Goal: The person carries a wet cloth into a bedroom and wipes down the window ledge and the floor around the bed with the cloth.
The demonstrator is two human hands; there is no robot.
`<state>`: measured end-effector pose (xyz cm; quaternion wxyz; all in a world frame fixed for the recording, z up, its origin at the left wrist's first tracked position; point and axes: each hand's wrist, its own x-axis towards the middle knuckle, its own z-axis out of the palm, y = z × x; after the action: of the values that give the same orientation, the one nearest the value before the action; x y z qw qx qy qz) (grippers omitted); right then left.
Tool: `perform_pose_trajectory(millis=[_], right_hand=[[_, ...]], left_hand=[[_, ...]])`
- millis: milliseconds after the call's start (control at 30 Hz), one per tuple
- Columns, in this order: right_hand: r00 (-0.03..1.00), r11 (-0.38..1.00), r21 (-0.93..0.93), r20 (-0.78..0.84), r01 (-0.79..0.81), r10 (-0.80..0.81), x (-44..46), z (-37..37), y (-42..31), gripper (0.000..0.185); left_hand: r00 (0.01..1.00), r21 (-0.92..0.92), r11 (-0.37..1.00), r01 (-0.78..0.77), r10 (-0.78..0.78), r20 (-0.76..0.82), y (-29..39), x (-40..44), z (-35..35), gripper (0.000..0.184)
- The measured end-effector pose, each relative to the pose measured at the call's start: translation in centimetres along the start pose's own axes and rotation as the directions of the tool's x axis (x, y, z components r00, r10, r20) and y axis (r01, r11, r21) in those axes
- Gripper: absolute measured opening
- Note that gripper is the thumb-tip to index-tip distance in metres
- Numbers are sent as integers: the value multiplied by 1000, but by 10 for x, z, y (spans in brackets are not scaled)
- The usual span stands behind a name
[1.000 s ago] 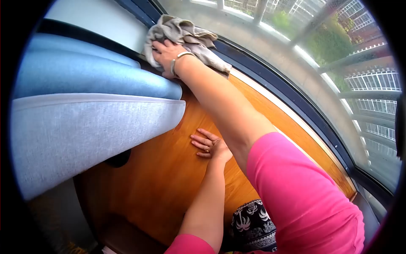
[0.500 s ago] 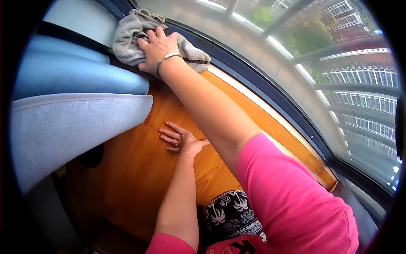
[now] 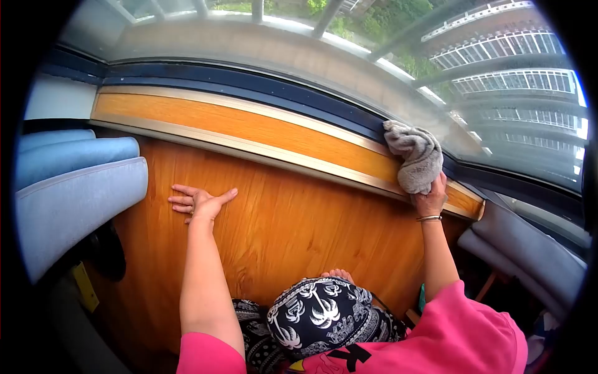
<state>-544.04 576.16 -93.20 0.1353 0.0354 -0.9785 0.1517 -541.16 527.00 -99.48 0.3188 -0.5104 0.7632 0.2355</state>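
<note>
A grey cloth (image 3: 413, 153) lies bunched over the wooden ledge (image 3: 261, 129) and against the dark window frame (image 3: 249, 92), towards the right. My right hand (image 3: 431, 198) grips its lower end, with the fingers partly hidden behind the fabric; a bracelet circles that wrist. On the left, my left hand (image 3: 200, 202) is spread on the wooden surface (image 3: 274, 212), fingers pointing left and thumb out to the right. It holds nothing.
Blue curtains (image 3: 81, 187) hang at the left, close to my left hand. Greyish-blue fabric (image 3: 517, 249) is at the right. Behind the ledge stands the window glass (image 3: 274, 43), with railings outside. My patterned trousers (image 3: 324, 311) show at the bottom.
My right hand has carried the cloth from the ledge's left end by the curtains to its right part. My left hand stays spread on the wood. The view has turned and shifted.
</note>
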Motion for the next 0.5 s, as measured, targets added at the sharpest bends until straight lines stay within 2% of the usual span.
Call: perform_pose_trajectory(millis=[33, 100, 167, 200, 233, 267, 300, 367, 433, 467, 500], right_hand=[[988, 988, -11, -25, -153, 153, -24, -11, 48, 51], [902, 907, 27, -100, -419, 420, -48, -21, 85, 55], [838, 839, -41, -103, -542, 536, -50, -15, 76, 67], [854, 847, -119, -111, -519, 508, -48, -11, 58, 84], [883, 890, -12, -133, -455, 450, -48, -2, 39, 97], [918, 918, 30, -8, -395, 396, -43, -6, 13, 102], [966, 967, -24, 49, -255, 256, -41, 0, -4, 93], [998, 975, -215, -22, 59, -65, -34, 5, -22, 74], [989, 988, -130, 116, -79, 94, -50, 5, 10, 60], [950, 958, -122, 149, -259, 276, -57, -11, 27, 59], [967, 967, -83, -107, -239, 230, -71, -17, 60, 59]], left_hand=[[1000, -4, 1000, 0, 0, -19, -3, 3, 4, 154], [996, -86, 995, -58, 52, -71, -13, 18, 13, 153], [993, -67, 996, -52, 44, -105, -16, 20, 16, 151], [989, -75, 995, -67, 57, -134, -19, 22, 18, 150], [985, -81, 993, -82, 68, -159, -23, 26, 22, 150], [982, -59, 995, -81, 69, -173, -25, 29, 23, 150], [979, -39, 997, -67, 58, -196, -21, 27, 23, 150], [981, 46, 996, -74, 81, -177, -16, 23, 16, 145], [980, 119, 991, -66, 86, -180, -27, 35, -2, 141], [939, 79, 967, -242, 254, -233, -49, 52, -17, 132], [865, 48, 911, -409, 405, -296, -74, 66, -34, 124]])
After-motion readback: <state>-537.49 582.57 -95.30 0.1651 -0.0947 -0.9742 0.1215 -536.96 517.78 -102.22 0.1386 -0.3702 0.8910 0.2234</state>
